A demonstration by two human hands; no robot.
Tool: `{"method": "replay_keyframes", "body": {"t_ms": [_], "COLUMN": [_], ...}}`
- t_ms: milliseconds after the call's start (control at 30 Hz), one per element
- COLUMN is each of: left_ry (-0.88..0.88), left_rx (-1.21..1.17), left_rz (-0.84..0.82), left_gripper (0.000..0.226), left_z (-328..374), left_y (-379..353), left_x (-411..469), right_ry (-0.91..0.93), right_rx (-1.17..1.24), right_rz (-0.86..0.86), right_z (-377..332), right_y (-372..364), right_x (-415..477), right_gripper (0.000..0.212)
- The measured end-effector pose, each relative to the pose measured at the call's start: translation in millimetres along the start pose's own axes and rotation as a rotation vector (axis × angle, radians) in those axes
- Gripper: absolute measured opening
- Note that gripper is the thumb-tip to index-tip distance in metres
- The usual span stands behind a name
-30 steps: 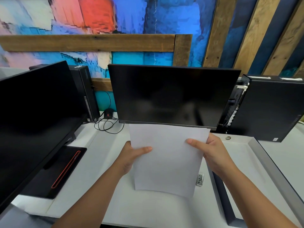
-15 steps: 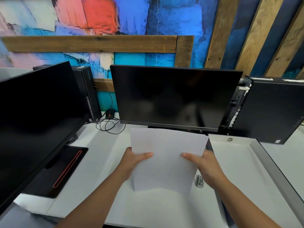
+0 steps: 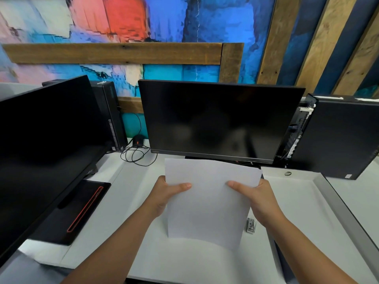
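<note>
Paper (image 3: 209, 201) upright, long axis tilted slightly rightward.

Left hand (image 3: 164, 194), right hand (image 3: 261, 200): fingers hidden behind sheet (image 3: 207, 208); side monitor (image 3: 45, 144) cut by edge.

The far wall (image 3: 207, 23) is painted in blue, red and pink blocks, crossed by a horizontal wooden plank (image 3: 114, 53), with slanted planks (image 3: 320, 37) at right; a white bench (image 3: 127, 193) lies near.

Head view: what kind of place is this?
Probably an office or computer-lab workstation: a dark centre monitor, a second monitor at left, a black desktop tower at right, a wired mouse on the white desk. The left hand and right hand hold a blank paper sheet.
</note>
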State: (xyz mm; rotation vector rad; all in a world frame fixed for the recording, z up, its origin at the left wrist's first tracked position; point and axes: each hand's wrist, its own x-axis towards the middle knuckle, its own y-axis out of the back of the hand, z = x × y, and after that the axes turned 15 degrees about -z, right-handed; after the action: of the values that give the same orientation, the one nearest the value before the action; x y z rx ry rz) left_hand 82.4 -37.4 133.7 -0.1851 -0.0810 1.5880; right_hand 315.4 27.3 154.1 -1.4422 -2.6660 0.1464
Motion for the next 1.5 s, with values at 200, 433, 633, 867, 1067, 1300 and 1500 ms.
{"method": "replay_keyframes", "body": {"t_ms": [200, 433, 633, 867, 1067, 1300, 1500], "left_ry": [0.007, 0.01, 0.051, 0.046, 0.09, 0.183, 0.233], "left_rx": [-0.023, -0.011, -0.001, 0.024, 0.04, 0.041, 0.042], "left_rz": [-0.008, -0.008, 0.028, 0.14, 0.141, 0.144, 0.163], "left_gripper": [0.051, 0.051, 0.037, 0.014, 0.015, 0.021, 0.029], "left_z": [-0.4, 1.3, -8.2, -9.8, -18.8, -33.5, -41.3], "left_y": [-3.1, -2.1, -5.1, -10.2, -7.4, -4.3, -2.8], "left_x": [1.6, 4.6, 2.9, 16.7, 23.5, 31.7, 41.5], "right_ry": [-0.027, -0.022, -0.011, -0.047, -0.04, -0.133, -0.247], "right_rx": [-0.025, -0.006, 0.01, 0.005, -0.058, -0.089, -0.121], "right_rz": [0.01, 0.024, 0.053, 0.016, 0.017, 0.063, 0.035], "right_z": [3.5, 1.6, 1.5, 5.4, 13.5, 33.2, 50.8], "right_y": [-0.4, 2.7, 3.7, 15.1, 28.7, 49.7, 60.1], "right_x": [1.0, 4.0, 7.9, 24.2, 34.7, 43.9, 49.5], "right_gripper": [0.033, 0.026, 0.026, 0.017, 0.023, 0.009, 0.013]}}
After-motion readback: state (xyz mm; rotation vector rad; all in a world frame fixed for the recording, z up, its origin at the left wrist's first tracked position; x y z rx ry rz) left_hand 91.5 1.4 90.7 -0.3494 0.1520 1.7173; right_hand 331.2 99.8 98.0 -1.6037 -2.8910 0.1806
